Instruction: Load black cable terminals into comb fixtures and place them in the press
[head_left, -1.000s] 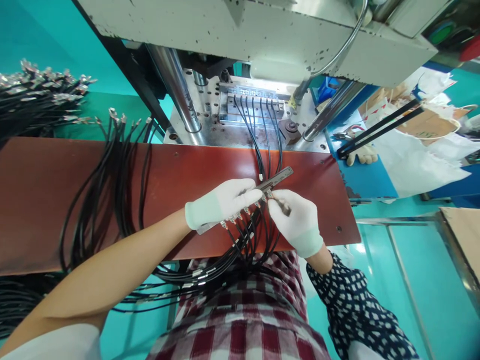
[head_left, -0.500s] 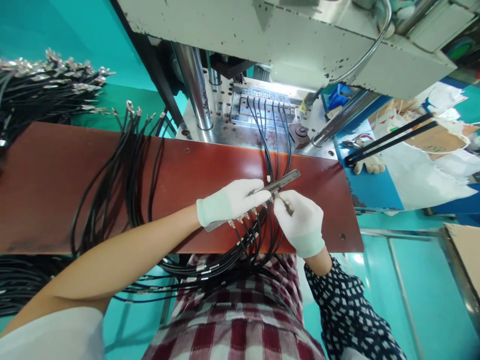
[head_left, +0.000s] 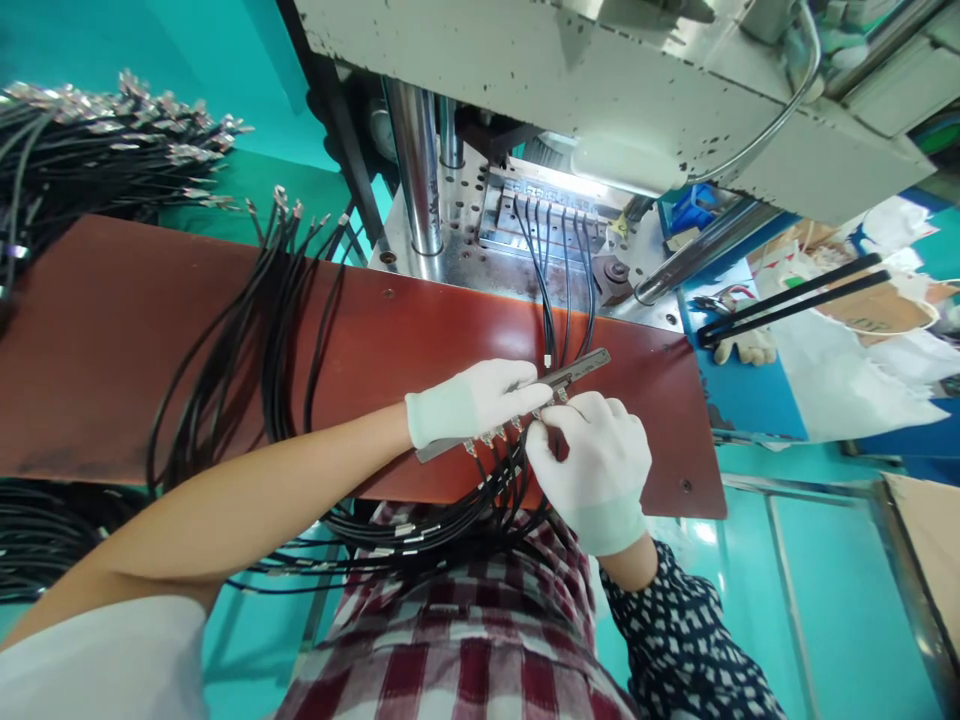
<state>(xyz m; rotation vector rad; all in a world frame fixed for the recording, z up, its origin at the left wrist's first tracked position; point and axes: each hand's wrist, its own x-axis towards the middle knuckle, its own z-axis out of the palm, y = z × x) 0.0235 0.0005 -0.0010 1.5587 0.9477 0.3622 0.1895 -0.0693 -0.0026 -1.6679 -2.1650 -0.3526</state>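
Head view: left hand (head_left: pixel 480 402), white glove, grips a metal bar (head_left: pixel 581 367) at frame centre, pinning it on the red-brown board (head_left: pixel 112 340). Bar runs diagonally from lower left to upper right; its upper end sticks out past the fingers. Right hand (head_left: pixel 596 465), also gloved, sits just beside it, fingertips pinched at the bar's lower edge on a cable terminal (head_left: pixel 541 415); too small to tell exactly what's between them. Black cables (head_left: pixel 465 510) w/ metal tips hang from the bar toward the plaid shirt at bottom centre. More cables (head_left: pixel 247 330) loop over the board at left; a bundle (head_left: pixel 97 160) lies upper left. Press (head_left: pixel 600 90) fills the top, w/ wires (head_left: pixel 562 260) in its fixture. No readable writing or labels anywhere.
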